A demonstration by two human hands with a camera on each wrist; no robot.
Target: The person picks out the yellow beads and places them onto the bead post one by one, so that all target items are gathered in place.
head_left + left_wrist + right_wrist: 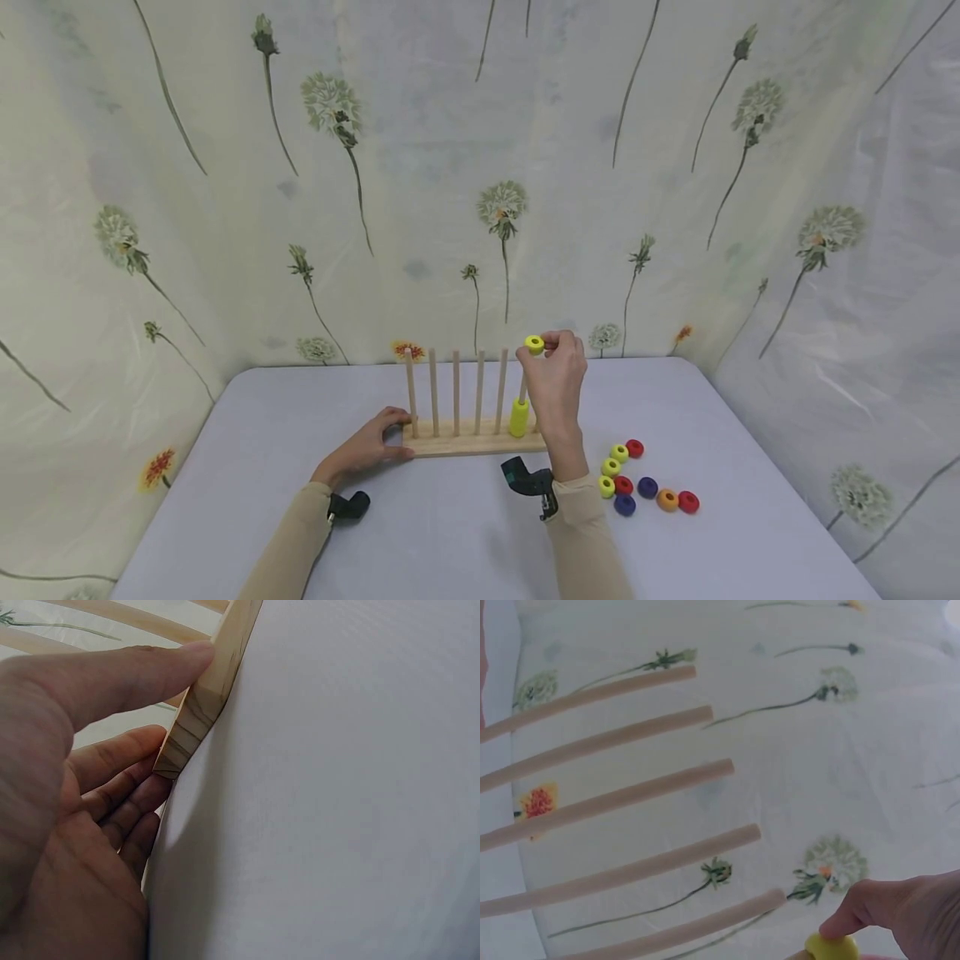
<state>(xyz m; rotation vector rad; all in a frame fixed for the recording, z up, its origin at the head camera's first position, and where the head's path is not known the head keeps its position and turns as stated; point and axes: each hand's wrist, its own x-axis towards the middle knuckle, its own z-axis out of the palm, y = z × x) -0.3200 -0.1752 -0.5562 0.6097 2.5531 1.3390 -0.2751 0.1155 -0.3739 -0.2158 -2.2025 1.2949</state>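
A wooden peg rack with a row of upright dowels stands on the table. My left hand grips its left end, thumb at the front edge and fingers behind, as the left wrist view shows with the rack's end grain. My right hand pinches a yellow ring between thumb and fingers at the top of a dowel near the right end. Lower on that same dowel sits a stack of yellow rings. In the right wrist view, the pinched yellow bead is at a dowel's tip. My right hand partly hides the rack's right end.
Right of the rack lie loose rings: several yellow ones, red ones, dark blue ones and an orange one. A flower-printed curtain hangs behind the white table.
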